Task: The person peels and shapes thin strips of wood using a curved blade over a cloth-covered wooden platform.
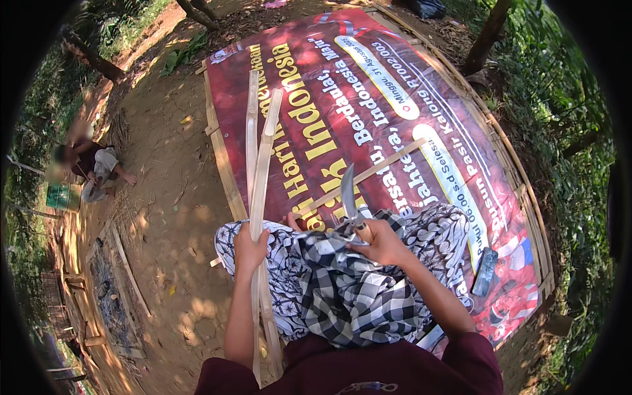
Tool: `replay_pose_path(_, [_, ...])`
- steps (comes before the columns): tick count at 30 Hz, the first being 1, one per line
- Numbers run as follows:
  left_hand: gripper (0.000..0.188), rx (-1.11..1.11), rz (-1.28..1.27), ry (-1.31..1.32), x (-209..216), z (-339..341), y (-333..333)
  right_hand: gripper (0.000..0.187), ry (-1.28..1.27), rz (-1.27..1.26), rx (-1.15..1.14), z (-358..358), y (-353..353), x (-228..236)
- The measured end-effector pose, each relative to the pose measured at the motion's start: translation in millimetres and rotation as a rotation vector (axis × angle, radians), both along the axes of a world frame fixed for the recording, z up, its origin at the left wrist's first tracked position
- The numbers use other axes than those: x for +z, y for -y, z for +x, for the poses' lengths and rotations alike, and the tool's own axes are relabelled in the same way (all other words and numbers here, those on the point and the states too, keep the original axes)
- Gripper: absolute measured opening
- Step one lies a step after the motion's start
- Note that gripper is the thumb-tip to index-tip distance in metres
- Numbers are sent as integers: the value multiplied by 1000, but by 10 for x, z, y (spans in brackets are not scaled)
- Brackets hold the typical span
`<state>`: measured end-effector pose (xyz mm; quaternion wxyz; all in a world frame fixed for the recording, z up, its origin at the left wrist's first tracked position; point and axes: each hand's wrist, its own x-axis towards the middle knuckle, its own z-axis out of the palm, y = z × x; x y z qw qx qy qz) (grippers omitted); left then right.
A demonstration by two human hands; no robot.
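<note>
My left hand point(249, 250) is closed around long pale bamboo strips point(266, 148). They run lengthwise past my left thigh, their far ends standing out over the red banner and their near ends beside my forearm. In my right hand point(382, 243) is a curved knife point(348, 189), gripped by its wooden handle. Its blade points away from me, above my lap and apart from the strips. A black-and-white checkered cloth point(355, 296) covers my lap over patterned trousers point(276, 253). Beyond my knees, a thin bamboo stick point(392, 159) lies slantwise across the banner.
I sit on a bamboo platform point(222, 171) covered by a printed red banner point(227, 118). A dark rectangular block point(485, 271) rests to my right. Another person point(99, 164) sits on the ground at far left, near a green container point(63, 196). Tree trunks point(487, 39) stand beyond the platform.
</note>
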<state>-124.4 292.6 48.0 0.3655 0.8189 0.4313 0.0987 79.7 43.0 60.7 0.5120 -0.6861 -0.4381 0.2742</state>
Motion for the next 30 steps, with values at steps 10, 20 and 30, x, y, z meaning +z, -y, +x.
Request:
replay_pose_path(10, [29, 280, 58, 173, 260, -671, -200, 45, 138, 538, -257, 79, -1742, 1290])
replay_pose_path(20, [22, 401, 17, 176, 315, -946, -117, 62, 289, -285, 188, 61, -773, 212])
replay_pose_path(30, [28, 212, -42, 62, 157, 211, 22, 37, 322, -800, 205, -216, 1192, 354])
